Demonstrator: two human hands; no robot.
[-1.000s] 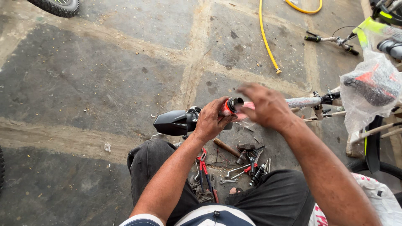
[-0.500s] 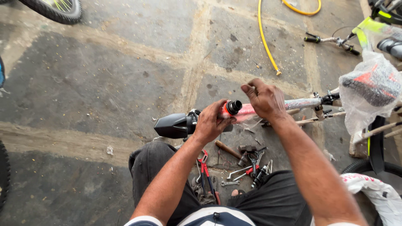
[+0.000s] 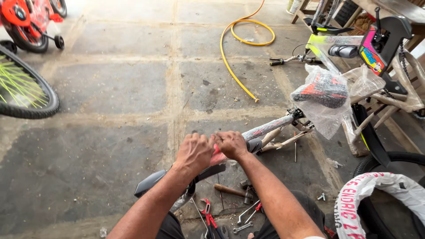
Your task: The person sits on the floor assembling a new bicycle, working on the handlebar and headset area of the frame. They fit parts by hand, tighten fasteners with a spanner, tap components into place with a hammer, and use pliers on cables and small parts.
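From the head camera, you have both hands side by side on the end of a small bicycle frame [image 3: 270,128] that lies across your lap line, low over the stone floor [image 3: 110,88]. Your left hand [image 3: 195,152] curls down over the reddish wrapped end [image 3: 218,157] of the tube, fingers drawn together and clamped on it, most likely to steady it. Your right hand [image 3: 231,144] presses in from the other side, its fingers also closed around the same spot, thumb-side knuckles touching those of the left; this looks like a two-handed grip for twisting or pulling.

The frame tube runs away from your right fingers, up and to the right, sheathed in clear printed wrap, to a saddle [image 3: 321,90] bagged in plastic. Just below your left fingers a black mudguard [image 3: 152,182] pokes out to the left.

Beneath your wrists, close at hand, lie a wooden-handled hammer [image 3: 232,191], red-handled pliers [image 3: 207,213] and a spanner [image 3: 244,212]. Well beyond your fingertips a yellow hose [image 3: 230,66] snakes over the floor.
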